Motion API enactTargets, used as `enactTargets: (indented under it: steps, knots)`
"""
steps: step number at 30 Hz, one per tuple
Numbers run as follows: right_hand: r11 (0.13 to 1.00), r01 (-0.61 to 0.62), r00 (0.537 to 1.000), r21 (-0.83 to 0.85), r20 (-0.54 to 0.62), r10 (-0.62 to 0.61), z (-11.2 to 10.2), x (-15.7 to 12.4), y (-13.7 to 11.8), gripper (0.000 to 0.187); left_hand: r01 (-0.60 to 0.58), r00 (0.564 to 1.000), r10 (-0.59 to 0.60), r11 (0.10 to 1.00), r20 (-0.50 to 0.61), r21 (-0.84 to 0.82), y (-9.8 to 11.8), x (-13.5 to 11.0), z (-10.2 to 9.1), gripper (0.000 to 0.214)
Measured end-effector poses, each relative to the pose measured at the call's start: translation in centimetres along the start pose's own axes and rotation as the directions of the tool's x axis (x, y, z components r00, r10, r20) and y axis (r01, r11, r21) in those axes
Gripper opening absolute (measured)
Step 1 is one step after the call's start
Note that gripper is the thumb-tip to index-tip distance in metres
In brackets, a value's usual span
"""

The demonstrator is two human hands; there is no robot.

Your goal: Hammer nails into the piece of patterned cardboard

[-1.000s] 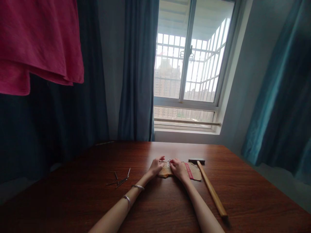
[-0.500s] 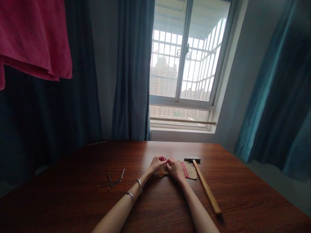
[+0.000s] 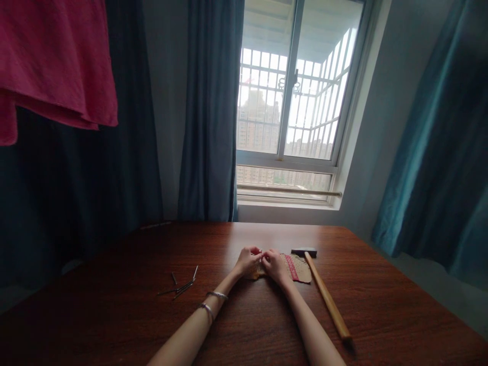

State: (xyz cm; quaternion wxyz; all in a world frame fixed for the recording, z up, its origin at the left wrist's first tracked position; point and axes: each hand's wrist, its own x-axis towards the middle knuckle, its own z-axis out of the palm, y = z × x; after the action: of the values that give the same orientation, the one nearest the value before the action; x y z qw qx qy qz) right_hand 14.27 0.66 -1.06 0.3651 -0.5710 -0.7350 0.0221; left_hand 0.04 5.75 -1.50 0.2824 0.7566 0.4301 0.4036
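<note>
A flat tan piece shaped like an insole [image 3: 303, 270], dotted with rows of small holes and crossed by a red patterned band, lies on the table under my hands. My left hand [image 3: 248, 261] is at its left end, thumb and fingertips pinched together. Close beside it, my right hand [image 3: 273, 262] rests over the middle of the piece, its fingers also pinched. The fingertips of both hands almost meet. Whatever they pinch is too small to make out. My hands hide much of the piece's left half.
A hammer [image 3: 328, 300] with a wooden handle lies to the right, its dark head beyond the tan piece. Several loose nails [image 3: 185, 287] lie left of my forearm on the brown table [image 3: 114, 315]. A window and curtains stand behind; a pink cloth [image 3: 57, 61] hangs upper left.
The view has shifted slightly, moving everything a little to the right. A bracelet on my left wrist has changed its tilt. Both hands stay pinched close together over the tan piece.
</note>
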Motion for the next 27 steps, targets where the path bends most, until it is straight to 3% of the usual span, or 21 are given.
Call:
enactTargets:
  steps: [8,12,15,18,22,25,27]
  knots:
    - [0.999,-0.029,0.997,-0.038,-0.071,0.026,-1.1,-0.7,-0.9,0.023,0.012,0.999,-0.012,1.000,-0.034,-0.009,0.5,-0.4,0.1,0.024]
    - [0.984,-0.061,0.991,-0.168,-0.124,0.040,-4.1,-1.2,-1.0,0.027,0.042,0.998,-0.043,0.999,-0.043,-0.013,0.6,-0.5,0.2,0.023]
    - [0.930,-0.207,0.976,-0.305,-0.131,0.174,-7.3,-1.3,-0.2,0.025,0.069,0.997,-0.069,0.998,-0.040,-0.003,0.5,-0.5,0.2,0.024]
    - [0.807,-0.420,0.906,-0.415,-0.133,0.402,-10.3,-2.1,1.1,0.028,0.071,0.997,-0.071,0.997,-0.033,-0.011,0.7,-0.6,0.0,0.024]
    - [0.613,-0.651,0.721,-0.448,-0.113,0.684,-12.7,-4.6,2.9,0.052,0.049,0.999,-0.049,0.998,-0.020,-0.038,0.8,-0.7,-0.1,0.023]
    - [0.522,-0.729,0.597,-0.443,-0.039,0.801,-13.6,-6.7,4.1,0.063,0.040,0.999,-0.041,0.999,-0.031,-0.036,0.8,-0.7,-0.1,0.022]
    - [0.494,-0.741,0.553,-0.455,0.004,0.833,-14.0,-7.9,4.9,0.066,0.044,0.998,-0.045,0.999,-0.032,-0.028,0.8,-0.7,0.0,0.022]
